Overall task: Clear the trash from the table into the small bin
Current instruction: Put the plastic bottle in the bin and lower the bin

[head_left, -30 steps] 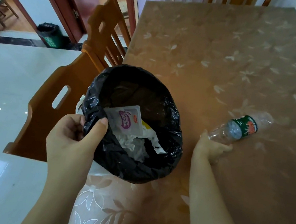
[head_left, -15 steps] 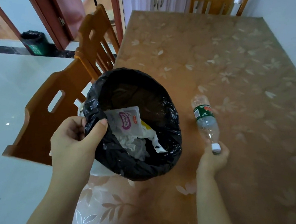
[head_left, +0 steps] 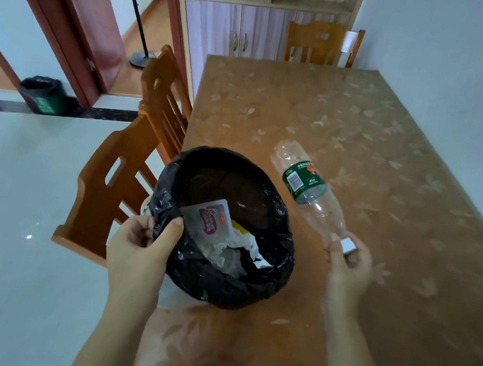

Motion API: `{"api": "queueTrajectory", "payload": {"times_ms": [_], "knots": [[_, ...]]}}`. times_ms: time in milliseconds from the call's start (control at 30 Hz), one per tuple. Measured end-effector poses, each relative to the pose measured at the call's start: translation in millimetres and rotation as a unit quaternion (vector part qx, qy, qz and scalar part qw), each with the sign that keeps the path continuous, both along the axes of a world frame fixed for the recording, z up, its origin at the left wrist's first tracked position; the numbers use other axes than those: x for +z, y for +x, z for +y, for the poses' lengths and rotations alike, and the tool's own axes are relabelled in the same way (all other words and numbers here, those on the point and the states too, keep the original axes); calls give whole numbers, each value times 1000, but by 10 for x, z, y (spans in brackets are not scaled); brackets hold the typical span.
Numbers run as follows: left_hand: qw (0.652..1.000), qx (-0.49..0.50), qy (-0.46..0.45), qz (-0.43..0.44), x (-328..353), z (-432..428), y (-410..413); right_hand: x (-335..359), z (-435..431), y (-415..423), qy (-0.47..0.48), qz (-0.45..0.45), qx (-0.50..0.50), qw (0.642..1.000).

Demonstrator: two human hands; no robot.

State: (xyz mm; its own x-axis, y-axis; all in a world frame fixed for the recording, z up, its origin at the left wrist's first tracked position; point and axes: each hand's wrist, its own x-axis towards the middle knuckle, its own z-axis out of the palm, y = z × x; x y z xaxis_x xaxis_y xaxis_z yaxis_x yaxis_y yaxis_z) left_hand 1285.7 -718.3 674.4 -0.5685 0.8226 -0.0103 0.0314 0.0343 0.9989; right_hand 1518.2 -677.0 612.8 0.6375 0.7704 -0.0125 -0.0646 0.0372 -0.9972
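Observation:
A small bin lined with a black bag stands at the table's left edge. Inside lie a white wrapper with a purple label and crumpled white paper. My left hand pinches the bag's rim on the near left side. My right hand grips the white-capped neck of an empty clear plastic bottle with a green label. The bottle is lifted off the table, base pointing away, just right of the bin's rim.
The brown flower-patterned table stretches ahead and right, close to a wall. Two wooden chairs stand at its left side, another at the far end. A second black bin sits on the floor by the doorway.
My right hand took the bottle by its neck from the table, swung it round and raised it beside the bin. My left hand kept its hold on the bag rim.

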Motion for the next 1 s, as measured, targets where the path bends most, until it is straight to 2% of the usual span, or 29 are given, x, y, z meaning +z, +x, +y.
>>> {"api": "queueTrajectory", "payload": {"times_ms": [167, 367, 567, 733, 833, 1000], "knots": [[1000, 0, 4, -19, 49, -333, -209, 205, -382, -120, 42, -33, 78, 996], [999, -12, 7, -31, 60, -725, -404, 458, -863, -309, 75, -46, 112, 990], [996, -32, 5, -79, 17, -1055, -510, 548, -1324, -452, 83, -99, 213, 968], [995, -40, 3, -87, 12, -1280, -493, 634, -1511, -507, 62, -170, 311, 933], [995, -42, -4, -88, 45, -1392, -442, 642, -1557, -521, 39, -208, 330, 920], [996, -34, 3, -87, 134, -1528, -264, 666, -1602, -465, 3, -329, 326, 886]]}}
